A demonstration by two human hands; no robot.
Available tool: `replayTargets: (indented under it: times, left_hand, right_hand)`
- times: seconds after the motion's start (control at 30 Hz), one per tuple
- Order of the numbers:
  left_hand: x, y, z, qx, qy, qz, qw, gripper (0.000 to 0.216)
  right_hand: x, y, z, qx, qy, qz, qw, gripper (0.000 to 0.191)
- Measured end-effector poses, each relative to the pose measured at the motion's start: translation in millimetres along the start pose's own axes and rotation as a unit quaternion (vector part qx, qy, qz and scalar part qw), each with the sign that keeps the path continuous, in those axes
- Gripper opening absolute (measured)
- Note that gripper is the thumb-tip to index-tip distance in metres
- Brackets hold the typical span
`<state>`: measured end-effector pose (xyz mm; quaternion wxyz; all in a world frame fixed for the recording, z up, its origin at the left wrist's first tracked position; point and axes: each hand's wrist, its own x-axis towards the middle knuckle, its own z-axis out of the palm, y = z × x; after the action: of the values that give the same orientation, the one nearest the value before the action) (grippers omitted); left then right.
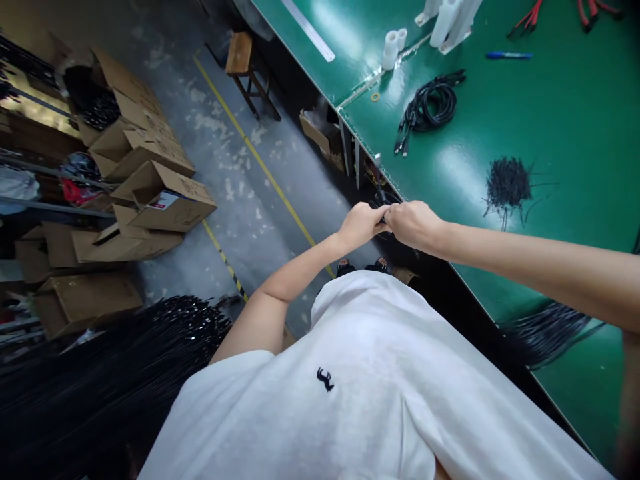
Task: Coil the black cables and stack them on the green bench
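My left hand [361,225] and my right hand [413,224] meet at the edge of the green table [565,133], both closed on a coil of black cable [384,200] held between them. Only a small arc of the coil shows above my fingers. A second coiled black cable bundle [431,107] lies on the table farther off. A heap of short black ties [507,183] lies to the right of my hands. More black cables [547,333] hang over the table edge near my right forearm.
White rolls [393,48] and a blue pen [507,55] lie at the far end of the table. Open cardboard boxes [150,193] are stacked on the floor at left, with a wooden stool [245,63] and a large mass of black cables [115,380] beside me.
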<state>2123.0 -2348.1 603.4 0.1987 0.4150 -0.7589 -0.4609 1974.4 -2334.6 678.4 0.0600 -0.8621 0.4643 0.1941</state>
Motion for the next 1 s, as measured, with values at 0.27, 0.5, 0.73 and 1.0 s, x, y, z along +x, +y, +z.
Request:
replayTargets:
  times: [0.27,0.5,0.73,1.0]
  left_hand:
    - [5,1,19,0.002,0.061,-0.048,0.997,0.030]
    - [-2,-14,-6,0.049,-0.008,0.093,0.994,0.060]
    - [30,-17,16,0.213,0.046,0.055,0.974,0.016]
    - [4,-14,6,0.152,0.080,0.080,0.982,0.039]
  right_hand:
    - [3,-8,10,-0.061,0.016,-0.019,0.998,0.036]
    - [-4,-9,26,-0.183,0.066,-0.119,0.974,0.036]
    - [5,6,20,-0.153,0.053,-0.107,0.981,0.034]
    - [6,15,27,-0.140,0.033,-0.085,0.986,0.035]
